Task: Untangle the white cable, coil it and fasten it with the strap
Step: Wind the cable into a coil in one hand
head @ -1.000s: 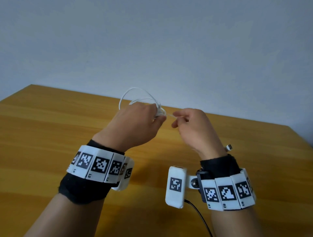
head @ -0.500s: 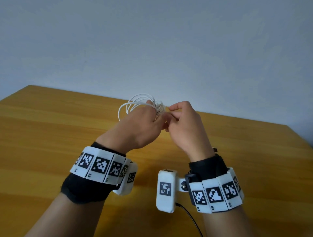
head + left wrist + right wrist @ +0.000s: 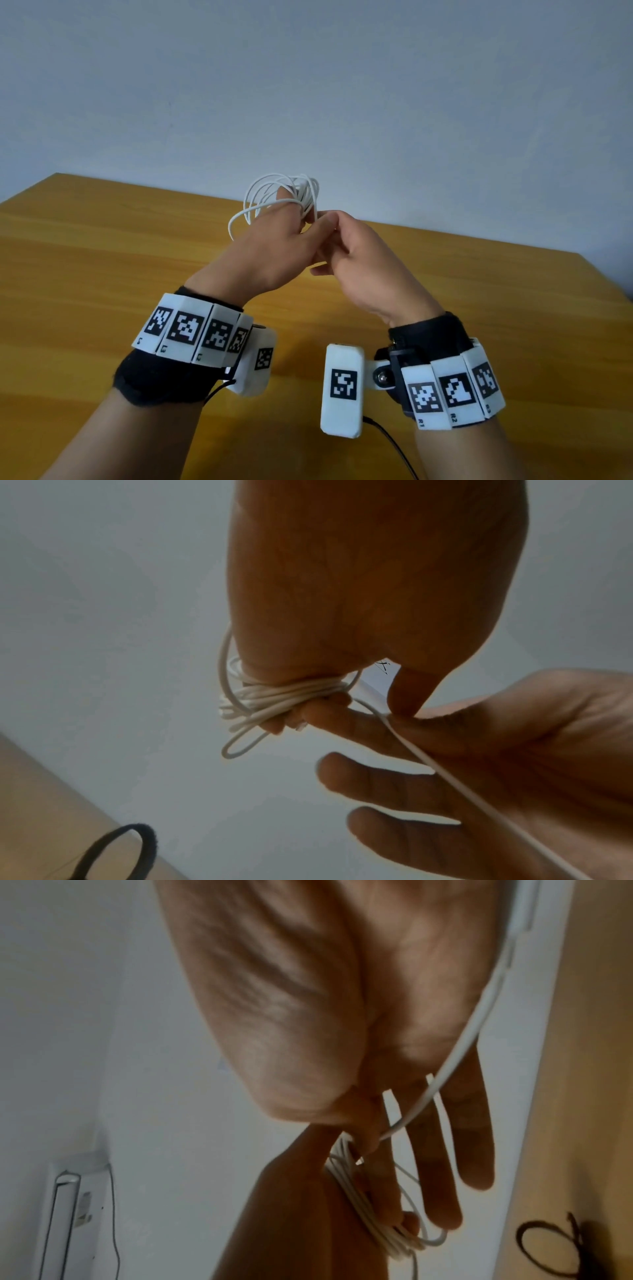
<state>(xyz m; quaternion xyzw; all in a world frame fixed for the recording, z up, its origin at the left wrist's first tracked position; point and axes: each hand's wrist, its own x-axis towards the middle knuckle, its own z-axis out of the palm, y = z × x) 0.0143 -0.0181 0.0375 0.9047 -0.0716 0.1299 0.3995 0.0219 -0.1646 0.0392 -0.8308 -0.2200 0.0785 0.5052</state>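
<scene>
White cable (image 3: 281, 195) sits gathered in a bundle of thin loops, raised well above the wooden table (image 3: 102, 274), and everything here is best placed against that bundle. The left hand (image 3: 270, 250) is closed around the bundle's near side, fingers curled tight over the stacked turns. The right hand (image 3: 359, 270) meets it just to the right of the bundle: index finger and thumb pinch the free tail where it leaves the coil, the other fingers relaxed and spread, the tail running back across the palm.

My worry is the loops. They are uneven, one small turn drooping out below the bundle in the left wrist view, and a slack grip could let several spring free and tangle again. Pulling the tail too hard might cinch the coil crooked instead. The black strap (image 3: 116, 853) lies on the table, well below the bundle, so one hand must let go to fetch it; that is when the coil seems likeliest to loosen.

The cable looks slim, smooth and springy.
</scene>
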